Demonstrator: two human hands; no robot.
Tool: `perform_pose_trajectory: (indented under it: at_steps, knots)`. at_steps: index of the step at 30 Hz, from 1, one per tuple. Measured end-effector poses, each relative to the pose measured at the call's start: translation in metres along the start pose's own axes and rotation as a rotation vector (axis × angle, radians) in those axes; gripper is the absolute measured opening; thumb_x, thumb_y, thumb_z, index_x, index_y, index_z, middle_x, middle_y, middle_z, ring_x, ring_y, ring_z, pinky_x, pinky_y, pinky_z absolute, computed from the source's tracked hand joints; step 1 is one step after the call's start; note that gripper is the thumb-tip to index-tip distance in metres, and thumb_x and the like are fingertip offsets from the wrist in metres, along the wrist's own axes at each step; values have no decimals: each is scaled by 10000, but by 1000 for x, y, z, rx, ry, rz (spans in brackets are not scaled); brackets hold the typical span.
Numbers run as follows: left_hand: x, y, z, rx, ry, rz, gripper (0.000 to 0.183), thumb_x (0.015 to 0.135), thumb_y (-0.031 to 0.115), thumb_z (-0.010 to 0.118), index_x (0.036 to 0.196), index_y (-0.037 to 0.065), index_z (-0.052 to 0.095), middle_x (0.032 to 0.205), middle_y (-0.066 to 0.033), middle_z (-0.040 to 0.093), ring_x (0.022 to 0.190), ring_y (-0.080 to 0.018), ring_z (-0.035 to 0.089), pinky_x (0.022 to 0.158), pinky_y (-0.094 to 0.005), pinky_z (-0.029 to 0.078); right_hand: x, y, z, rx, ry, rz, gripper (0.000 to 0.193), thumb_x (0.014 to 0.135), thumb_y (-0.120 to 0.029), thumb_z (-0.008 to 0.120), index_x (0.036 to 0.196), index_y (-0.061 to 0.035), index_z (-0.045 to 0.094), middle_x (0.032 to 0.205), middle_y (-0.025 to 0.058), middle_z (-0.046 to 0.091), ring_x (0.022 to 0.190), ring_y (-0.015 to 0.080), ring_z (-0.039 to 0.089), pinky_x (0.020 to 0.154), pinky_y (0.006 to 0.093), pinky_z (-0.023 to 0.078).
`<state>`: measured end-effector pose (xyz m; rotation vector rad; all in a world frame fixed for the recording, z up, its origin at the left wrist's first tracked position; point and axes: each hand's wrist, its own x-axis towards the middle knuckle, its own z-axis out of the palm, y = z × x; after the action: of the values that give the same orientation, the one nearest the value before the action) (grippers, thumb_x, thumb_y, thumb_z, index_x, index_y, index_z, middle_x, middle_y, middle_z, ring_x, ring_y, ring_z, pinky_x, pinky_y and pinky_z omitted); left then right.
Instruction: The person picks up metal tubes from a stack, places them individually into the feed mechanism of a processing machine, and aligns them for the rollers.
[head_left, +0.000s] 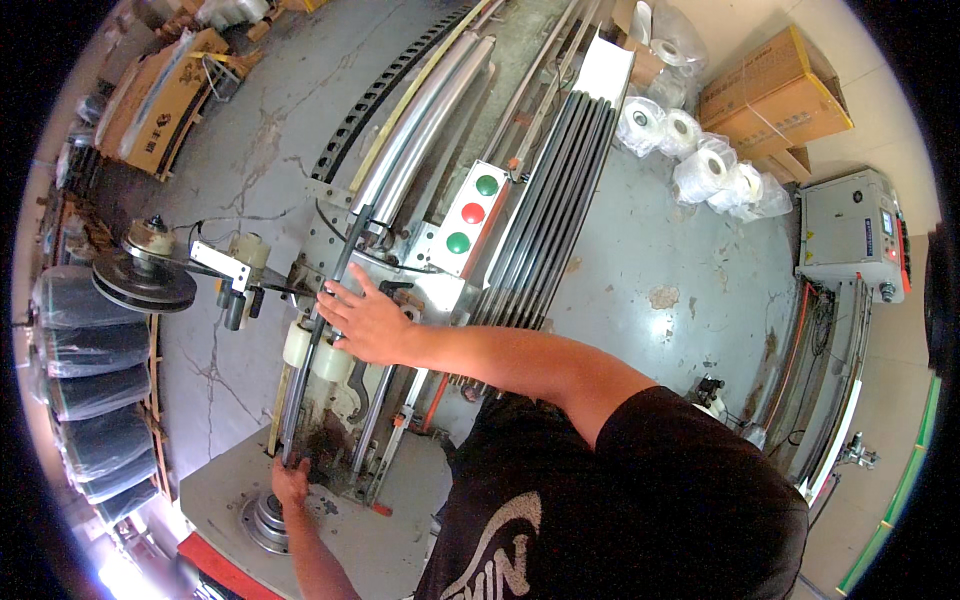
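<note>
Thin rod (303, 385): smooth grey metal, I think; it is small and partly covered.
Big tubes (440, 130): shiny, smooth metal.
Stacked bars (555, 190): dark, smooth, a bit glossy.
Floor (620, 270): shiny and smooth, with rough, chipped spots.
Cardboard box (752, 92): dull brown card.
Wrapped rolls (705, 172): shiny, crinkly clear plastic outside.
T-shirt (690, 470): matt black cloth.

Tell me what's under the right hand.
A dark rod passes under the spread fingers of the right hand and shows again below them, between two white rollers. The stretch beneath the fingers is covered, as is whatever lies directly under the palm.
</note>
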<state>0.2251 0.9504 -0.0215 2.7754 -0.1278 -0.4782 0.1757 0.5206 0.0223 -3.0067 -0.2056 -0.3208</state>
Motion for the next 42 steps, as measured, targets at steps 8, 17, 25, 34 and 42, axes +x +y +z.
perform_pose_trajectory:
  at_steps: [8, 17, 25, 34, 42]
  knots:
    - [29, 0, 7, 71, -67, 102, 594, 758, 342, 850, 1204, 7, 648, 1107, -193, 730, 1025, -382, 699, 893, -441, 536, 4, -8, -2, -33, 12, -6, 667, 1041, -499, 430, 1564, -89, 380, 1615, 62, 387, 1541, 235, 255, 1246, 630, 38]
    - [25, 109, 10, 58, -45, 168, 762, 762, 337, 852, 1388, 56, 521, 1215, -172, 708, 1117, -383, 669, 946, -457, 518, 1, -5, -10, -40, -10, 16, 658, 1034, -487, 451, 1546, -79, 400, 1602, 66, 401, 1535, 235, 271, 1245, 629, 17]
    - [28, 156, 16, 88, 58, 323, 723, 755, 206, 847, 1362, 67, 479, 1231, -209, 668, 1133, -415, 638, 955, -488, 506, 3, -11, -13, -115, 16, -10, 653, 1034, -491, 451, 1538, -78, 413, 1595, 67, 412, 1529, 242, 289, 1239, 630, 46]
    - [5, 111, 6, 48, 134, 318, 661, 766, 180, 841, 1333, 55, 525, 1227, -217, 675, 1136, -428, 635, 958, -487, 504, -1, -7, -15, -125, 16, 21, 654, 1038, -495, 444, 1544, -82, 403, 1603, 55, 402, 1533, 222, 274, 1254, 596, 28]
    - [-17, -23, -4, 74, 197, 72, 522, 762, 214, 837, 1212, 45, 635, 1103, -192, 721, 1055, -404, 674, 916, -477, 522, 10, -12, -19, -75, 6, -9, 656, 1034, -478, 463, 1552, -83, 390, 1615, 58, 388, 1535, 226, 268, 1267, 560, 31]
